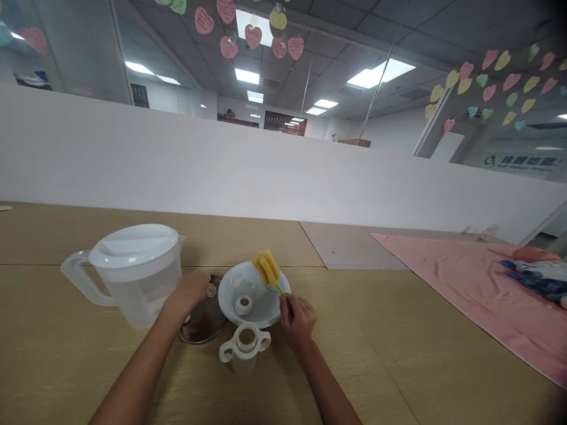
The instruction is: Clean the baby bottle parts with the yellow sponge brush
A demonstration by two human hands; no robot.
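My right hand (297, 319) grips the green handle of a yellow sponge brush (266, 267), whose sponge head stands up over a white bowl (270, 313). Inside the bowl lie a clear bottle part (249, 286) and a small white ring (243, 304). My left hand (191, 291) rests on a glass pot lid (201, 324), fingers closed at its knob, just left of the bowl. A white two-handled bottle collar (245, 342) stands in front of the bowl, between my forearms. A translucent plastic jug (133, 273) with a white lid stands left of my left hand.
The wooden table (398, 366) runs out to a white partition wall (221, 165). A pink cloth (478, 295) covers the table's right side, with a doll or toy in blue (538, 270) lying on it. A grey mat (345, 245) lies behind the bowl.
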